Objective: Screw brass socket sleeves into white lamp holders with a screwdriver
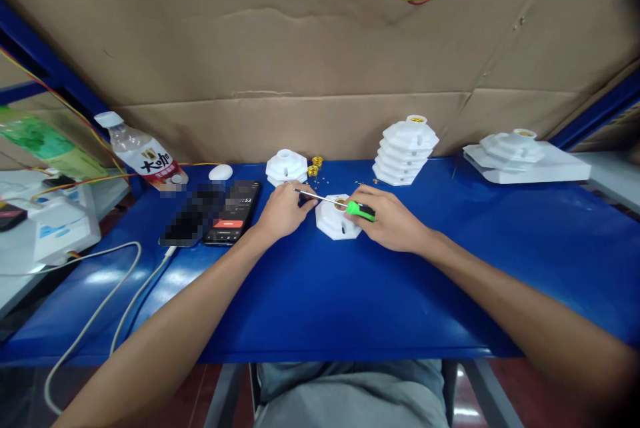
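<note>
My right hand (387, 218) is closed round the green and black handle of a screwdriver (361, 211), whose thin shaft points left. At the shaft's tip is my left hand (287, 208), its fingers bent and close together; what they pinch, if anything, is too small to make out. Between my hands, a white octagonal lamp holder (336, 225) lies on the blue table, partly under the screwdriver and my right hand. Behind my left hand stand more white holders (287, 167), with brass threaded rings (315, 167) and tiny screws beside them.
A stack of white holders (406, 151) stands at the back, another group (515, 150) on a white box (560, 165) at right. Two phones (233, 215), a white cable (145, 291), a bottle (150, 155) and a white oval object (221, 172) are at left.
</note>
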The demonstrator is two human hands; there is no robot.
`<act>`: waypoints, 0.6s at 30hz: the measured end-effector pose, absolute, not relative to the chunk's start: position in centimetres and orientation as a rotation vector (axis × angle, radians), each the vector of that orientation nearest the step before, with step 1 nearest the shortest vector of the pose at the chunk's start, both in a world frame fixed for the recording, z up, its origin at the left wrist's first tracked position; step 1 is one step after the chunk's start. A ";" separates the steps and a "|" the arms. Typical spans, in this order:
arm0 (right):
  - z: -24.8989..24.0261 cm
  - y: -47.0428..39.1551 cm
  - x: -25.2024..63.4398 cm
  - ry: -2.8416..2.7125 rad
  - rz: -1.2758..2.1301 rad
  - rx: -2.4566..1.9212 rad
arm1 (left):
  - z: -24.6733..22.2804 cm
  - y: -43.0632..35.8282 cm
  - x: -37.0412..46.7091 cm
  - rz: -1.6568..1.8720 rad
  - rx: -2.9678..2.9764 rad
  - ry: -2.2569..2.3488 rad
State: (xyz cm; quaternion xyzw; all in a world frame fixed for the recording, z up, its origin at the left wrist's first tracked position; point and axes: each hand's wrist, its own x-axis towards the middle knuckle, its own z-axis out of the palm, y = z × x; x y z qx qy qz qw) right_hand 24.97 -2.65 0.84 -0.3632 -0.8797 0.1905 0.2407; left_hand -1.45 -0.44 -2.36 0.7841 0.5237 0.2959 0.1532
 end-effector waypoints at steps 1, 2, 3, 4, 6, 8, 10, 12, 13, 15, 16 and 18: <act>0.8 -2.5 25.0 -2.378 0.513 -1.006 | -2.3 -0.5 -1.4 0.831 2.245 1.505; 0.7 -2.4 25.0 -2.329 0.524 -1.020 | -2.2 -0.6 -1.4 0.803 2.262 1.507; 0.6 -2.3 25.1 -2.261 0.557 -1.031 | -2.0 -0.7 -1.3 0.769 2.297 1.506; 0.5 -2.1 25.1 -2.178 0.613 -1.042 | -1.9 -0.8 -1.3 0.734 2.346 1.503; 0.3 -1.8 25.2 -1.973 0.802 -1.064 | -1.7 -1.1 -1.1 0.663 2.473 1.493; 0.3 -1.7 25.0 -1.731 1.059 -1.083 | -1.6 -1.2 -0.9 0.584 2.611 1.484; 0.5 -1.8 24.8 -1.498 1.292 -1.091 | -1.6 -1.3 -0.7 0.509 2.716 1.487; 0.7 -2.0 24.5 -1.328 1.436 -1.092 | -1.7 -1.3 -0.7 0.459 2.768 1.503; 0.8 -2.1 24.4 -1.272 1.479 -1.095 | -1.7 -1.3 -0.7 0.462 2.769 1.508; 0.9 -2.2 24.3 -1.202 1.542 -1.097 | -1.6 -1.5 -0.5 0.587 2.691 1.477; 0.9 -2.3 24.2 -1.181 1.565 -1.093 | -1.6 -1.6 -0.3 0.712 2.611 1.444; 0.8 -2.3 24.2 -1.152 1.601 -1.081 | -1.2 -2.0 0.3 1.004 2.403 1.347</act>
